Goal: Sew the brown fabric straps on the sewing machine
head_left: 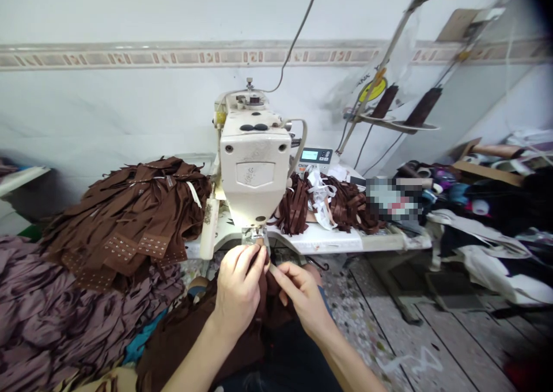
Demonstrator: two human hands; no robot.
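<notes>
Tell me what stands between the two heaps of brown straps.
In the head view, a white sewing machine head stands between the left heap and the right heap.

A plastic bag (377, 80) at upper right is showing cut-off letters, perhaps "NAK", beside a yellow logo (372, 90). The sewing machine's control panel (315, 157) is showing lettering too small to read.

- Our left hand (238, 291) is bare, and its back is turned upward.
- Its fingers (247, 260) are curled forward and stay close together.
- Our right hand (302, 297) is just beside the left one, also bare, with thumb and first finger pinching together.
- Our left forearm (196, 363) and right forearm (348, 366) rise from the bottom of the view and lean toward each other.
</notes>
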